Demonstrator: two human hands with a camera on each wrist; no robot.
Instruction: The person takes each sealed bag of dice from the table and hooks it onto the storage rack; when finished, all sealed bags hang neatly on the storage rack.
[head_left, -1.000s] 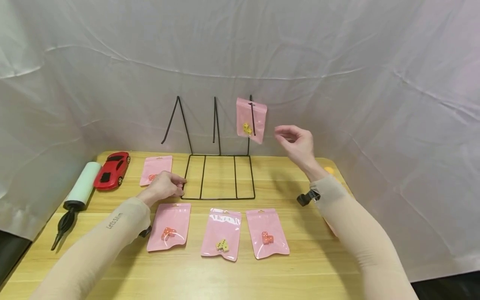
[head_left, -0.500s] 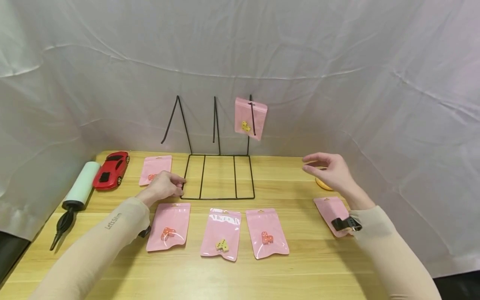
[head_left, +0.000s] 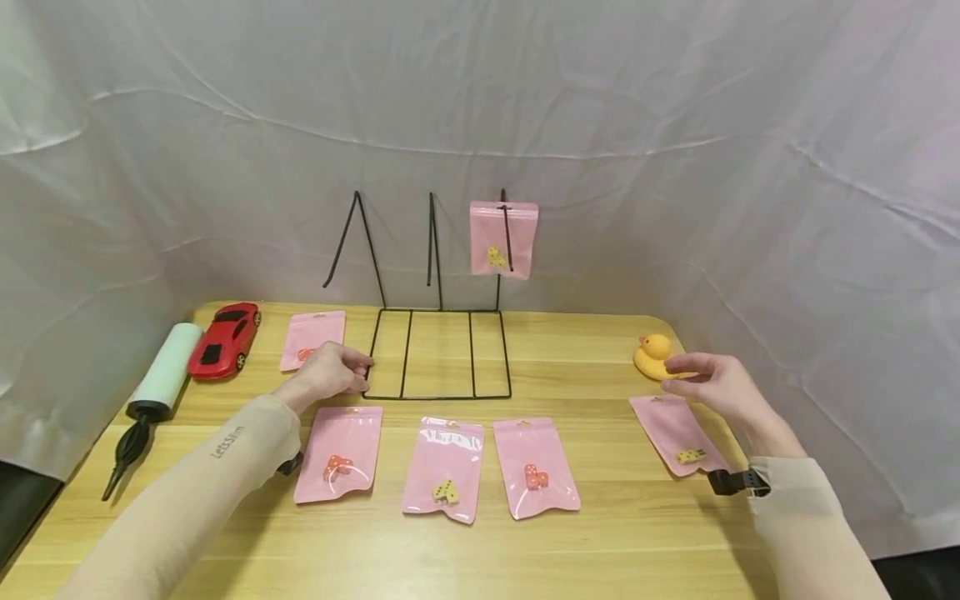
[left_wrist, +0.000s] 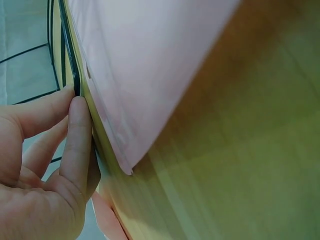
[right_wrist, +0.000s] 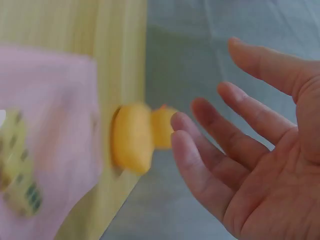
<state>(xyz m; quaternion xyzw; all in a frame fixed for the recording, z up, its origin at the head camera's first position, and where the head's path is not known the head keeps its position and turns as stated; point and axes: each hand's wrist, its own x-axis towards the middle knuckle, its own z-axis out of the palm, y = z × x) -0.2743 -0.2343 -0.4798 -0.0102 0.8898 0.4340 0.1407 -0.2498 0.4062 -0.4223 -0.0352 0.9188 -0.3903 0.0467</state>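
My left hand (head_left: 327, 372) pinches the left side wire of a black wire display rack (head_left: 438, 311) between thumb and fingers. The left wrist view shows the fingertips at that wire (left_wrist: 71, 47), close to a pink pouch (left_wrist: 145, 65). Empty and with its fingers spread, my right hand (head_left: 723, 387) hovers above a pink zip pouch of yellow dice (head_left: 667, 421) at the right. A yellow rubber duck (head_left: 651, 354) sits just behind that pouch, partly covered by the fingertips in the head view. Another pink pouch with yellow dice (head_left: 483, 229) hangs from the rack's right hook.
Three pink pouches lie in front of the rack: one with orange dice (head_left: 352, 437), one with yellow dice (head_left: 444, 454), one with orange dice (head_left: 536, 450). Another pouch (head_left: 311, 329) lies behind my left hand. A red toy car (head_left: 225, 340) and a hand pump (head_left: 167, 367) stand far left.
My right hand has moved from beside the hanging pouch, rightward and down, to above the right-hand pouch. The hanging pouch has swung to face forward. My left hand stays on the rack.
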